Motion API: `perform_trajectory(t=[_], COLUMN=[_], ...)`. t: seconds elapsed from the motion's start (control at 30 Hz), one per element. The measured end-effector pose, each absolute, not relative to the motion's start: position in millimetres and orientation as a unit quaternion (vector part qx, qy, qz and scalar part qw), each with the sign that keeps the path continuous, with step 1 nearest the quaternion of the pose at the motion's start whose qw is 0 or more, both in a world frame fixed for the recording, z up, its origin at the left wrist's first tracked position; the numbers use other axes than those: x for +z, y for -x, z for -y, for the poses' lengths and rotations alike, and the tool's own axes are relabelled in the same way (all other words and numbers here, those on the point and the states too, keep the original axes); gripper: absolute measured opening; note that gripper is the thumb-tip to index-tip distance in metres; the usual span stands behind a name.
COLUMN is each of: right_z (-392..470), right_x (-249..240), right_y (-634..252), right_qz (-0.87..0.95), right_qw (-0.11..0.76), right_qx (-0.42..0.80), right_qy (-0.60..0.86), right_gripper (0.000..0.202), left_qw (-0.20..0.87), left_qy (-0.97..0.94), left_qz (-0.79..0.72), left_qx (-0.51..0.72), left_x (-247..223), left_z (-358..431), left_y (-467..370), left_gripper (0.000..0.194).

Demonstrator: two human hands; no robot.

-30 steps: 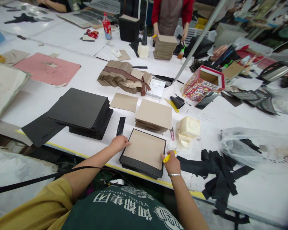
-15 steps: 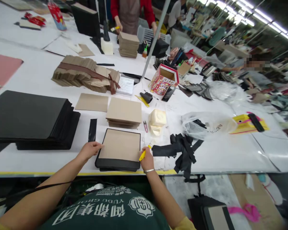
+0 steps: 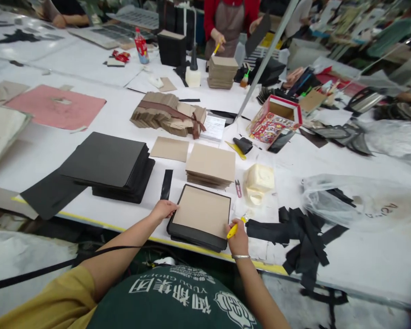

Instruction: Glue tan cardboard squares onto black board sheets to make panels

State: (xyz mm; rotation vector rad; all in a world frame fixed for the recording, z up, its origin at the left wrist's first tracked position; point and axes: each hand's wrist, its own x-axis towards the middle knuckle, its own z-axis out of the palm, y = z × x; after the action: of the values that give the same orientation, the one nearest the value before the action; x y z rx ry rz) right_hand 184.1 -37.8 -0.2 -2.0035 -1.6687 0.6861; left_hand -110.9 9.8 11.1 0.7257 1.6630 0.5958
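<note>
A beige cardboard panel (image 3: 202,209) lies on a small stack of black sheets (image 3: 197,236) at the table's near edge, with a black band showing below it. At the panel's left edge, my left hand (image 3: 163,210) has thumb and fingers closed in a pinch. My right hand (image 3: 239,240) is wrapped round a yellow-handled brush (image 3: 232,230) and rests by the panel's right edge. The brush's bristles point away from me, towards a cream-coloured glue container (image 3: 259,178). Behind the panel sits a stack of beige boards (image 3: 210,163).
On the left is a tall stack of black sheets (image 3: 106,157). Black strips (image 3: 299,230) lie heaped on the right, near a plastic bag (image 3: 356,201). Small pink snips (image 3: 238,188) lie by the container. A metal pole (image 3: 267,57) rises beyond; across the table a co-worker (image 3: 229,27) handles a dark sheet.
My view has swung left, so the table's things appear farther right. Both my hands keep their places at the panel. The co-worker across the table now holds a dark sheet raised.
</note>
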Motion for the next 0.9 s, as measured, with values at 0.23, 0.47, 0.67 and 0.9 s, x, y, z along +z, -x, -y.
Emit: perform_trajectory(t=[0.23,0.47,0.67,0.9], right_z=[37,38,37,36], right_x=[-1,-1,-3,-8], right_y=[-183,-186,-187,-188], right_qz=[0.602,0.622,0.626,0.629], right_qw=[0.218,0.241,0.247,0.252], right_qx=[0.253,0.243,0.242,0.23], right_qy=[0.726,0.704,0.699,0.699], right_gripper=[0.034,0.028,0.026,0.028], left_qw=[0.542,0.532,0.522,0.545], left_qy=[-0.33,-0.331,-0.354,-0.343], left_qz=[-0.729,-0.73,-0.722,-0.707], left_qx=[0.256,0.272,0.285,0.291], left_x=[1,3,-4,-11], left_z=[-10,-7,-9,-8], left_y=[112,105,104,103], left_gripper=[0.025,0.034,0.033,0.041])
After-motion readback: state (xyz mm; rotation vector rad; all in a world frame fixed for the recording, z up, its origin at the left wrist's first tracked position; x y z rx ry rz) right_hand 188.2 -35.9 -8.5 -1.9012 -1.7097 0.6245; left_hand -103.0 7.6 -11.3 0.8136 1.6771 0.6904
